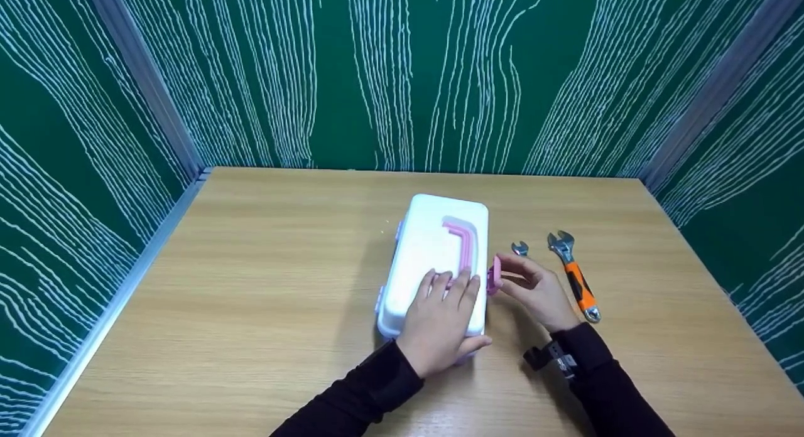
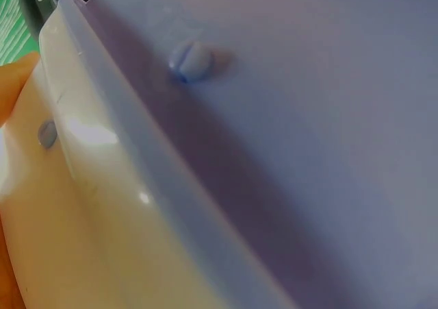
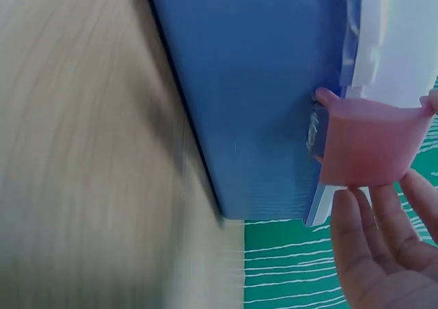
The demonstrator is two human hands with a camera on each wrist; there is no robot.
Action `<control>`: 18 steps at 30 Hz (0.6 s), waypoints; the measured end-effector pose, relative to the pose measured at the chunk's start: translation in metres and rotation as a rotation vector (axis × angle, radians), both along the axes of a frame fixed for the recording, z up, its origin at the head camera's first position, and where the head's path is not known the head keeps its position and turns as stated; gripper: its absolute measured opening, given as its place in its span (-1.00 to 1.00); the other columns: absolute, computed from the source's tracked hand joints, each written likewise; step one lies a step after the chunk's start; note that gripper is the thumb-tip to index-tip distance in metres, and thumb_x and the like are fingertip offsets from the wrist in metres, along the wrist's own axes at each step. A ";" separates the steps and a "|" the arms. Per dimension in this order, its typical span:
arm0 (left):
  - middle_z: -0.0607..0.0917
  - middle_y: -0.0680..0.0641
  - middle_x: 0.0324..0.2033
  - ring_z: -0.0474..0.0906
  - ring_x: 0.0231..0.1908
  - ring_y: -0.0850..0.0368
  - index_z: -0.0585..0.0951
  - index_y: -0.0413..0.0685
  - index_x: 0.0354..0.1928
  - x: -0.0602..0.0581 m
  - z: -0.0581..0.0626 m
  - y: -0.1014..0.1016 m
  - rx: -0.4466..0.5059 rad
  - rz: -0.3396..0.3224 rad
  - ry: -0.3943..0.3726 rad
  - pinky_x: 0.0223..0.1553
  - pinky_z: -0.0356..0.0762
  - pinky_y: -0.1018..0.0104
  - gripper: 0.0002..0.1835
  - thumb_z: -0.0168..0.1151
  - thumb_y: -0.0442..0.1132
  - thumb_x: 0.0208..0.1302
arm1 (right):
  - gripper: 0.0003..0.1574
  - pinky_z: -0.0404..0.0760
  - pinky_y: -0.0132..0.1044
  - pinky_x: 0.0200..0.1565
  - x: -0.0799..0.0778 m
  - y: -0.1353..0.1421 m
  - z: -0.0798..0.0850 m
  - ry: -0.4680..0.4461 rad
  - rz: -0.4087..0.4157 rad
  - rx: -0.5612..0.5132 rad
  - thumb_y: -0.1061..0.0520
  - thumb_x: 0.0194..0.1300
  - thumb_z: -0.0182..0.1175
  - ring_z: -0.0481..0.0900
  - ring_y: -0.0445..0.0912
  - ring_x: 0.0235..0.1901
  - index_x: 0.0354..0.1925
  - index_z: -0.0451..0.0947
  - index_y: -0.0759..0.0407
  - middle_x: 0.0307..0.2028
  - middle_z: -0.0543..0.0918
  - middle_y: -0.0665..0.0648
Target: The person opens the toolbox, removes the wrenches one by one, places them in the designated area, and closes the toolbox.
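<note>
A plastic storage box with a white lid [image 1: 433, 236] and a recessed pink handle [image 1: 466, 242] stands on the table, its lid down. My left hand [image 1: 438, 324] rests on the lid with fingers spread over the handle's near end. At the box's right side, my right hand [image 1: 543, 294] pinches a pink latch [image 1: 494, 275]. The right wrist view shows the latch [image 3: 373, 144] swung out from the blue box body [image 3: 253, 96], with fingertips at its free edge. Close up in the left wrist view are the lavender body wall [image 2: 308, 131] and the lid's rim [image 2: 123, 179].
An adjustable wrench with an orange and black grip [image 1: 578, 280] lies right of my right hand. A smaller wrench [image 1: 520, 248] lies just beyond that hand, partly hidden. Green walls with white lines [image 1: 433, 79] border the wooden table [image 1: 270, 267].
</note>
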State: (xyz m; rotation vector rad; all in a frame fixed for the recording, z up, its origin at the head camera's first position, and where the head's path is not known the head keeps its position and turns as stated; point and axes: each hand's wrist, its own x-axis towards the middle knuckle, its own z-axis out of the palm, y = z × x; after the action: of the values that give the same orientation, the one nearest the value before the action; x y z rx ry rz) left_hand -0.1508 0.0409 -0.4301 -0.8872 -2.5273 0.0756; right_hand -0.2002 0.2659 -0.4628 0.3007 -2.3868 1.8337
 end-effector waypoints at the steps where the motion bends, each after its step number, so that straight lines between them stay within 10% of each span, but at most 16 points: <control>1: 0.45 -0.07 0.34 0.41 0.25 -0.02 0.30 -0.05 0.42 0.000 0.000 0.000 0.000 0.000 0.000 0.36 0.26 0.01 0.01 0.00 0.53 0.13 | -0.39 0.57 -0.49 0.06 -0.001 -0.001 0.000 0.004 -0.001 0.018 0.26 0.24 0.31 0.59 -0.30 0.01 0.24 0.44 0.35 0.11 0.58 0.36; 10: 0.51 -0.05 0.29 0.45 0.23 -0.01 0.35 -0.04 0.39 0.000 -0.002 0.001 0.018 -0.004 0.042 0.34 0.29 0.01 0.00 0.05 0.53 0.09 | -0.44 0.61 -0.50 -0.03 -0.006 -0.007 0.000 0.002 0.035 0.109 0.24 0.22 0.34 0.62 0.17 0.05 0.17 0.51 0.39 0.08 0.60 0.38; 18: 0.49 -0.06 0.32 0.44 0.24 -0.01 0.32 -0.04 0.41 0.001 -0.001 0.001 0.013 0.002 0.022 0.35 0.28 0.01 0.01 0.04 0.53 0.10 | -0.46 0.58 -0.53 -0.01 -0.009 -0.009 0.002 -0.027 0.060 0.127 0.30 0.22 0.31 0.62 0.18 0.06 0.17 0.50 0.44 0.07 0.61 0.39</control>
State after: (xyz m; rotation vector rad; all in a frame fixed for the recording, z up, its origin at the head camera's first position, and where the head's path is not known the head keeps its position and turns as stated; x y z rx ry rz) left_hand -0.1503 0.0419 -0.4316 -0.8743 -2.5056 0.0688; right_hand -0.2090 0.2571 -0.4606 0.3651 -2.5449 1.7240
